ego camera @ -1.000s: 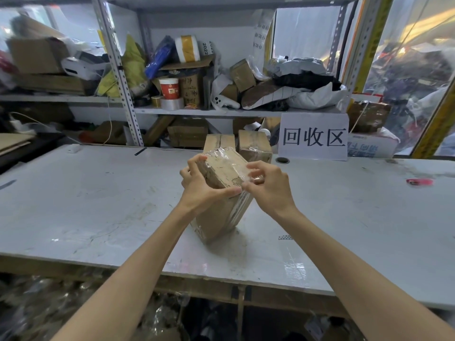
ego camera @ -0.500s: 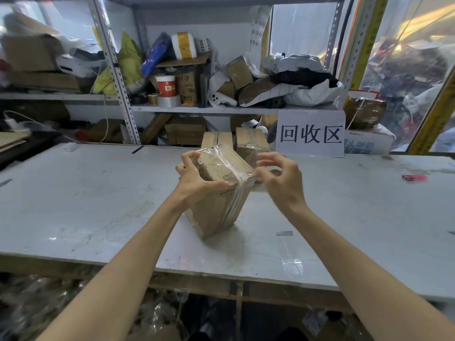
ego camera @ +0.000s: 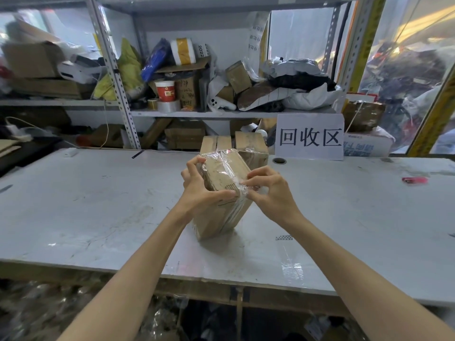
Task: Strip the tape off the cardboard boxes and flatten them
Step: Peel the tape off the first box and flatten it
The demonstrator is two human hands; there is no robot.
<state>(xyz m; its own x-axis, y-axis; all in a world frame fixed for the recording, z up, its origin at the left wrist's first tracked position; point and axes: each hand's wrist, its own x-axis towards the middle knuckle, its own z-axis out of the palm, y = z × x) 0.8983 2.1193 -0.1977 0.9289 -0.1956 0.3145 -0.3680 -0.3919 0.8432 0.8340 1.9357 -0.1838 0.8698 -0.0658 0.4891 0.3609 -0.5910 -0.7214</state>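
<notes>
Cluttered shelves are backing the table (ego camera: 86, 205); left hand (ego camera: 197, 190) is gripping the box (ego camera: 221, 193), right hand (ego camera: 268, 193) is pinching tape (ego camera: 242, 185), likely needing a firm peel next.

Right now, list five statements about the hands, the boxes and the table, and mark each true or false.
1. The left hand grips the taped cardboard box, which stands tilted on the white table. True.
2. The right hand rests flat on the table. False: it pinches clear tape at the box's upper edge.
3. More cardboard boxes stand on the table behind the gripped one. True.
4. A pink object lies on the table on the person's left. False: it lies far to the right.
5. The gripped box is flattened. False: it holds its full shape, wrapped in tape.
</notes>
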